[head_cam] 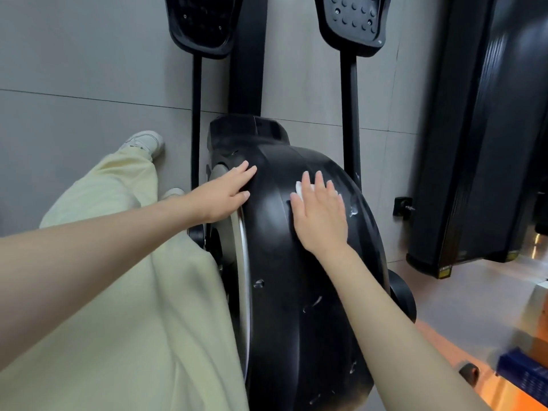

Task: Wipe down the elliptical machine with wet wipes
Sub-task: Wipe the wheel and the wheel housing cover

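Straight-fingered, the right hand [321,221] presses a wipe [299,188] on the elliptical housing [296,292]; the left hand [225,197] rests flat.

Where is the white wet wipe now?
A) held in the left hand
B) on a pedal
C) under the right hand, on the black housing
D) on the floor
C: the wipe shows from beneath the flat fingers of the right hand, pressed on the black housing.

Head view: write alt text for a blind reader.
A person's right hand presses a white wet wipe flat against the black rounded flywheel housing of an elliptical machine, while the left hand rests on the housing's left edge. Two black pedals show beyond, over grey floor; pale green trousers and a white shoe are at left.
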